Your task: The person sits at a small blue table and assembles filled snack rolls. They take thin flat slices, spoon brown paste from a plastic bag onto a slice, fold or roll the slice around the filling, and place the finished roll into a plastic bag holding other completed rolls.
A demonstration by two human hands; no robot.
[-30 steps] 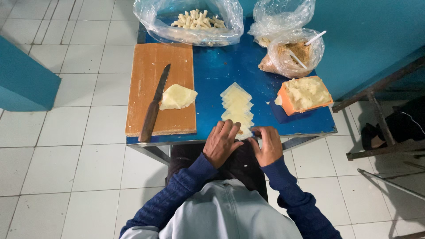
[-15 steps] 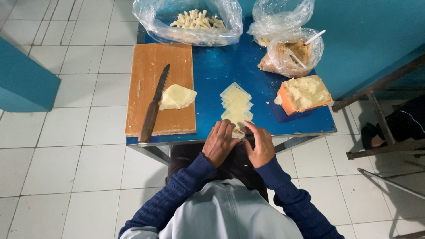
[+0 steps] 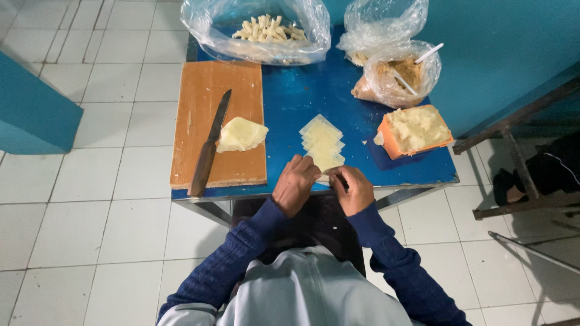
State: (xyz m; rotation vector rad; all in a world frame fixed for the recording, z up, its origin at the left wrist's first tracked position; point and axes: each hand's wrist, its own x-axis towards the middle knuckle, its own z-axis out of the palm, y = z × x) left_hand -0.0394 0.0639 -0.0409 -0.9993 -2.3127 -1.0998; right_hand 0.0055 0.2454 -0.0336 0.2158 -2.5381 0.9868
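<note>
My left hand [image 3: 294, 184] and my right hand [image 3: 352, 188] meet at the near edge of a small blue table [image 3: 296, 99]. Both pinch the nearest pale square wrapper of an overlapping row of wrappers [image 3: 322, 142]; the wrapper under the fingers is mostly hidden. To the left lies a wooden cutting board [image 3: 205, 96] with a knife [image 3: 208, 148] and a block of pale cheese [image 3: 240, 134]. An orange tray of pale filling [image 3: 412, 128] sits at the right.
At the table's far side stand a clear bag of rolled sticks [image 3: 264, 29], a bag of brown crumbs with white utensils [image 3: 400, 75] and another clear bag [image 3: 377, 24]. White floor tiles surround the table. A metal frame [image 3: 513, 130] stands to the right.
My right hand has moved left toward my left hand, and both have closed in on the nearest wrapper at the table's edge.
</note>
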